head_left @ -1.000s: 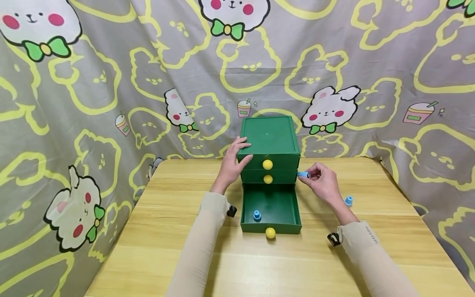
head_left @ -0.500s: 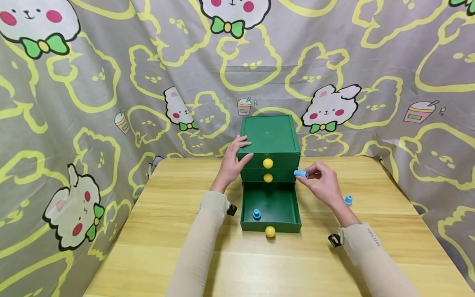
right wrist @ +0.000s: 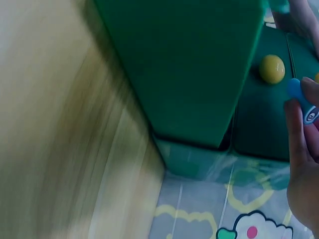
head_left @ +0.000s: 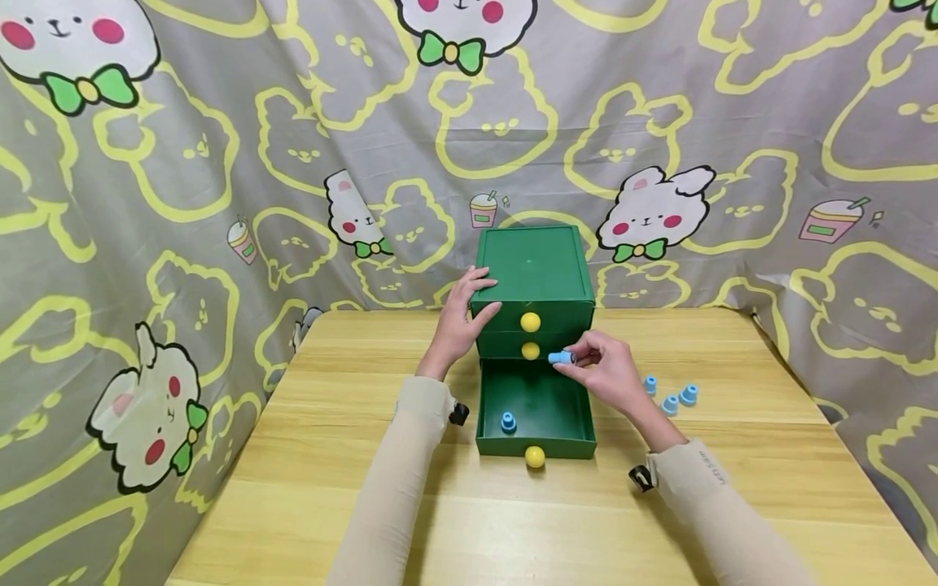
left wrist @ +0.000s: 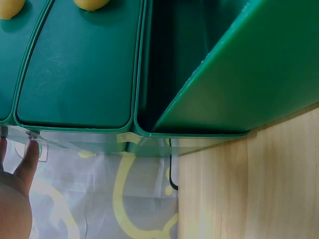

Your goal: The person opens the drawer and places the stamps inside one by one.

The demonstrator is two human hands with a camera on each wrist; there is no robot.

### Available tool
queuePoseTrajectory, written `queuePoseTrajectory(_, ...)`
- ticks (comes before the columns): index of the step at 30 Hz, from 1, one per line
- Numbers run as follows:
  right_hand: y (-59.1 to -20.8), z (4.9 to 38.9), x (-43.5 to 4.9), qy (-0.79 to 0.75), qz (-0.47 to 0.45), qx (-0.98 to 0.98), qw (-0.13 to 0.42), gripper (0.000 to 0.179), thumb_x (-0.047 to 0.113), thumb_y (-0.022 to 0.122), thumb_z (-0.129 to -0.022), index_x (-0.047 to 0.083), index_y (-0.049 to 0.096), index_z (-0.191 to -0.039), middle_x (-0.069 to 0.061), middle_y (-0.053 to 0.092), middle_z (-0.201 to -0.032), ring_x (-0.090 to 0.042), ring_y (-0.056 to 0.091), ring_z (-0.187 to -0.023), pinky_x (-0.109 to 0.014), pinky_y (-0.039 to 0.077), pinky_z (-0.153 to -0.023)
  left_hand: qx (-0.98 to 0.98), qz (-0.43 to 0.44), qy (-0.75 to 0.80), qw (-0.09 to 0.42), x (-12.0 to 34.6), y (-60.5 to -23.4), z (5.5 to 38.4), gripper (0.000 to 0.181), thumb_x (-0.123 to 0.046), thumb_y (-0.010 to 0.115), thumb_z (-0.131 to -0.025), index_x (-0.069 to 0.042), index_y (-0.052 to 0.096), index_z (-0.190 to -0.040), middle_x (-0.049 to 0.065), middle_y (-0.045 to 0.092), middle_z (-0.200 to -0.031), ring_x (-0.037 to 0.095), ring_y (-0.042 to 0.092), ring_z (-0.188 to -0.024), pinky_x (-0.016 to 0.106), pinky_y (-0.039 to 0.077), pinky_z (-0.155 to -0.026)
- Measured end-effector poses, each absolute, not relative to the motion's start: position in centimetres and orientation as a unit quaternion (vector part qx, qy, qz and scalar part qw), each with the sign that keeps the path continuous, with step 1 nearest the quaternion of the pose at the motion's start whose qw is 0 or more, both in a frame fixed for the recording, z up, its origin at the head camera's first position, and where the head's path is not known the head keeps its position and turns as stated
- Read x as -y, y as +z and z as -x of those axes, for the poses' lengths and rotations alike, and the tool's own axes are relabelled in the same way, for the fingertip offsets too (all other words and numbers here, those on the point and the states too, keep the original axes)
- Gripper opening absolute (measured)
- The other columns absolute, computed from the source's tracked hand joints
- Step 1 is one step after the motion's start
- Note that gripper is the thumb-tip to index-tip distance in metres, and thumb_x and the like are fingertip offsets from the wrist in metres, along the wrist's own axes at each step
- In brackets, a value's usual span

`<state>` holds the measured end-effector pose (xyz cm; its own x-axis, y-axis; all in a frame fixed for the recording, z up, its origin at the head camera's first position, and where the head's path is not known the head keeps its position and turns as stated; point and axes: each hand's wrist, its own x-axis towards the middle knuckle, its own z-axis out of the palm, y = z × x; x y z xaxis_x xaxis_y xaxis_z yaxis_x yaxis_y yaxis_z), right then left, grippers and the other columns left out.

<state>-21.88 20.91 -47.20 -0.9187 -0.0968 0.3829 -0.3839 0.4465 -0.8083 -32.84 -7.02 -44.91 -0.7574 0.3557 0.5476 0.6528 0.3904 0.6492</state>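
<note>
A green drawer cabinet (head_left: 531,268) with yellow ball knobs stands on the table, its bottom drawer (head_left: 535,448) pulled out. My left hand (head_left: 460,321) rests on the cabinet's upper left edge, fingers straight over the top and thumb at the front. Between thumb and fingertips, my right hand (head_left: 610,373) pinches a small blue stamp (head_left: 561,358) above the back of the open drawer. In the right wrist view the end of that stamp (right wrist: 311,116) shows a dark mark on white. Another blue stamp (head_left: 508,422) stands inside the drawer, near its front left.
Three more blue stamps, one of them the rightmost stamp (head_left: 688,395), stand on the wooden table (head_left: 542,529) right of the cabinet. Two upper drawers are closed, each with a yellow knob (head_left: 530,322). A patterned curtain (head_left: 410,122) hangs behind and at both sides.
My right hand has moved left with the stamp, from beside the cabinet to over the open drawer. Two stamps on the table have come into view behind it. My left hand stays put.
</note>
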Motion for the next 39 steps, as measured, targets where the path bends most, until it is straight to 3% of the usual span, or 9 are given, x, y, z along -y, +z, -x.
queuePoseTrajectory(5, -47.5, 22.1, -19.3, 0.485, -0.167, 0.848, 0.135, 0.02, 0.012, 0.09, -0.081, 0.012, 0.071, -0.086, -0.006, 0.072, -0.093, -0.015, 0.067, -0.073, -0.021, 0.059, -0.067, 0.816, 0.311, -0.459, 0.164, 7.0, -44.9, 32.8, 0.053, -0.06, 0.054, -0.102, -0.024, 0.058, -0.142, -0.01, 0.039, -0.164, 0.031, 0.021, -0.159, 0.06, 0.023, -0.125)
queuePoseTrajectory(14, -48.5, 22.5, -16.2, 0.439, -0.214, 0.866, 0.111, 0.021, 0.013, 0.092, -0.078, 0.015, 0.072, -0.083, 0.001, 0.069, -0.089, -0.01, 0.066, -0.072, -0.022, 0.059, -0.068, 0.819, 0.304, -0.458, 0.164, 7.0, -44.9, 32.8, 0.048, -0.054, 0.057, -0.103, -0.025, 0.058, -0.141, -0.01, 0.039, -0.163, 0.028, 0.021, -0.16, 0.059, 0.025, -0.125)
queuePoseTrajectory(29, -49.1, 21.8, -12.8, 0.329, -0.251, 0.905, 0.1, 0.02, 0.007, 0.09, -0.08, 0.013, 0.079, -0.096, 0.004, 0.065, -0.088, -0.009, 0.068, -0.08, -0.023, 0.06, -0.073, 0.816, 0.306, -0.463, 0.165, 7.1, -44.9, 32.7, 0.049, -0.055, 0.057, -0.103, -0.026, 0.058, -0.141, -0.013, 0.039, -0.163, 0.026, 0.021, -0.16, 0.059, 0.026, -0.124)
queuePoseTrajectory(39, -50.0, 22.3, -12.5, 0.363, -0.243, 0.898, 0.061, 0.022, 0.004, 0.089, -0.079, 0.013, 0.079, -0.097, 0.003, 0.064, -0.091, -0.009, 0.071, -0.079, -0.023, 0.061, -0.074, 0.814, 0.309, -0.462, 0.167, 7.0, -44.8, 32.7, 0.047, -0.053, 0.058, -0.103, -0.025, 0.058, -0.142, -0.01, 0.039, -0.164, 0.026, 0.021, -0.16, 0.06, 0.025, -0.124)
